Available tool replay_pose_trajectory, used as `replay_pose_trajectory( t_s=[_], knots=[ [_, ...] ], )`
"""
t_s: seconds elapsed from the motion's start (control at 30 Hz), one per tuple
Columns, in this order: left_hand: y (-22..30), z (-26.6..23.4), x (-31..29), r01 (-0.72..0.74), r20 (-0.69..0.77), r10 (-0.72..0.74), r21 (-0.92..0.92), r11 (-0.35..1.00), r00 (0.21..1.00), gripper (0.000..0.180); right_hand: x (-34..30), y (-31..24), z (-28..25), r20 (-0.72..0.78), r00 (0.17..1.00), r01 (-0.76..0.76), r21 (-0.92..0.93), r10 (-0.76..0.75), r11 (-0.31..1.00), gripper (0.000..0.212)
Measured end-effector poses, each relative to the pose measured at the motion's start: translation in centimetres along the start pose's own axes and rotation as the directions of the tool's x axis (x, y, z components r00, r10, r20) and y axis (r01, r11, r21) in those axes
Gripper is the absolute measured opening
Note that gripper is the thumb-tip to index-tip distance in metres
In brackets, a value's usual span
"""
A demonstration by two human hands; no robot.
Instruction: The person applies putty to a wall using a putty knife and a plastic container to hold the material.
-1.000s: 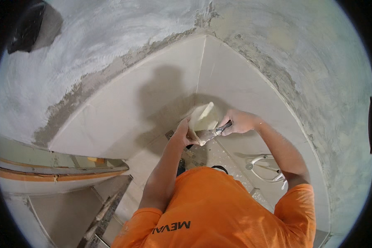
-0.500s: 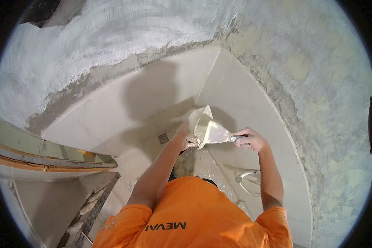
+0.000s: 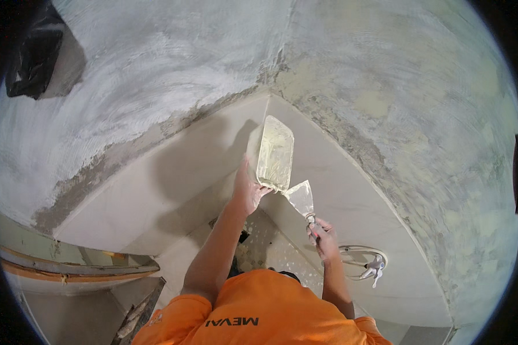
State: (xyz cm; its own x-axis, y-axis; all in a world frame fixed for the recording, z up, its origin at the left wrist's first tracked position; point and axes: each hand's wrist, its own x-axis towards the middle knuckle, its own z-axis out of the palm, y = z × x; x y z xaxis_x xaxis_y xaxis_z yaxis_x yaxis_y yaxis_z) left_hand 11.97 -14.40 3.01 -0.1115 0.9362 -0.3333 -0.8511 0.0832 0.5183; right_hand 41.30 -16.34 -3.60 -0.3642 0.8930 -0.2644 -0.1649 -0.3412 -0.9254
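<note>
My left hand [image 3: 249, 190] is closed round the lower end of a pale rectangular tub [image 3: 275, 152], tipped so its inside shows. Creamy plaster coats the tub's walls and gathers along its lower rim. In my right hand [image 3: 324, 237] is the handle of a putty knife [image 3: 301, 199]. The knife's wide metal blade is smeared with plaster, and its corner is at or very near the tub's lower edge. Both hands are in front of the pale tiled corner.
Above the pale tiles [image 3: 351, 190], rough plastered walls [image 3: 385, 75] meet in a corner. A metal tap with a hose [image 3: 374, 266] is on the right. A black box-like object [image 3: 34, 63] sits upper left; an orange-edged ledge [image 3: 69, 270] runs lower left.
The tub has turned so its inside faces me. My right hand and the putty knife have moved down and left, and the blade has come out of the tub. The view has shifted too.
</note>
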Motion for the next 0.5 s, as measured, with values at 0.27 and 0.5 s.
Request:
replay_pose_trajectory(
  t_s=[0.27, 0.5],
  knots=[
    [-4.1, -0.3, 2.7, -0.185, 0.064, 0.189, -0.068, 0.980, 0.980, 0.074, -1.1, 0.8, 2.5, -0.092, 0.994, 0.063, 0.033, -0.060, 0.997, 0.019],
    [-6.7, 0.5, 2.8, -0.355, 0.000, 0.355, 0.020, 0.935, 0.935, 0.066, -2.4, -0.7, 3.2, -0.054, 0.998, 0.038, 0.201, -0.028, 0.979, 0.025]
  ],
)
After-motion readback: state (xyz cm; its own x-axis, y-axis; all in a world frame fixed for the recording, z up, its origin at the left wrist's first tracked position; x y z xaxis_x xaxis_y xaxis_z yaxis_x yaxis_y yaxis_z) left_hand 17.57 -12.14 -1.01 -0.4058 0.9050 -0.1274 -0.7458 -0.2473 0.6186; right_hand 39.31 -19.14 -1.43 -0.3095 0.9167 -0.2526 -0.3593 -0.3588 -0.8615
